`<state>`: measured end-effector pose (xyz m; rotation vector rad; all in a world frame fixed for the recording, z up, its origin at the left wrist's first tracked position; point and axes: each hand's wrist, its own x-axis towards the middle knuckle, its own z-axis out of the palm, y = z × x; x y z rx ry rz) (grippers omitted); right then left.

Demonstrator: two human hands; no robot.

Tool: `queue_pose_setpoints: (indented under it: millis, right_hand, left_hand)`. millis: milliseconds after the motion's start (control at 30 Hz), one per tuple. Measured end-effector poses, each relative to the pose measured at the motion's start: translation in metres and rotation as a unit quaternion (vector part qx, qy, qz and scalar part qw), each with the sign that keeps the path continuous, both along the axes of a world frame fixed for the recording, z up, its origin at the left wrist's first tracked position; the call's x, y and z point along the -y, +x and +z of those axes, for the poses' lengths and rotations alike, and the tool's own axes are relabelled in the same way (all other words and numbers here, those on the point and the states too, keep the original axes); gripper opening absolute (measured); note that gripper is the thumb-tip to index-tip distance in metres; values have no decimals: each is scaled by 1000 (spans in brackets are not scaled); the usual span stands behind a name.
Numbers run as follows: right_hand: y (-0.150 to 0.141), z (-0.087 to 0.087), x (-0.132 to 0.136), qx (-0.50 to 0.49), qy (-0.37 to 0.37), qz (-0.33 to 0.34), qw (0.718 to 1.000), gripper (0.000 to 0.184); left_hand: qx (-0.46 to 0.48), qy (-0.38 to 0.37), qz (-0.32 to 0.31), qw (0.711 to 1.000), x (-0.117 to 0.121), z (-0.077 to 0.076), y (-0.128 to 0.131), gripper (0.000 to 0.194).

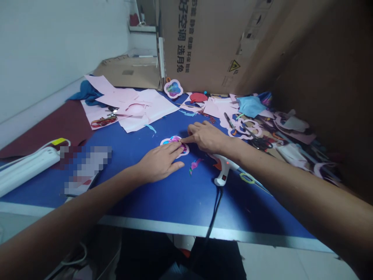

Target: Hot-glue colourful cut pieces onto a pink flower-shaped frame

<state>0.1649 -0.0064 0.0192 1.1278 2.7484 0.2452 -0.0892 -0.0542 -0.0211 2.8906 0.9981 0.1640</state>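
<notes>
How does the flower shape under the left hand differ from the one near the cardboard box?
The front flower lies flat on the table, while the rear flower appears propped up.
The left hand partly covers the front flower; no hand covers the rear flower.
Both have a pale scalloped border around blue and purple.

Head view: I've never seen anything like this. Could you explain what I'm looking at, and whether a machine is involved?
No robot here: these are one person's bare hands, seen from a camera worn on the head, looking forward and down. The left hand lies flat over a flower-shaped piece on the blue table; the right hand points a finger at its edge. Neither hand visibly lifts anything. Near the right forearm lies a white glue gun. Pale pink sheets lie further back, before a cardboard box.
</notes>
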Motion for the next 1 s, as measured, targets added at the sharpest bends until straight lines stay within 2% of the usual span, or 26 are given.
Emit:
queue_pose_setpoints:
  millis: [100, 433, 800, 1000]
  right_hand:
    - [0, 1, 0, -8, -12, -1, 1000, 58]
    - [2, 2, -5, -27, -54, -16, 998, 65]
    - [1, 4, -7, -20, -50, -3, 999, 63]
    - [1, 6, -7, -16, -59, -6, 998, 64]
  left_hand:
    - [3, 3, -16, 1000, 0, -5, -3, 62]
    - [-9, -11, -41, 999, -3, -9, -8, 67]
    - [-12, -56, -77, 995, -11, -3, -14, 63]
    - [6, -52, -101, 993, -16, -3, -17, 61]
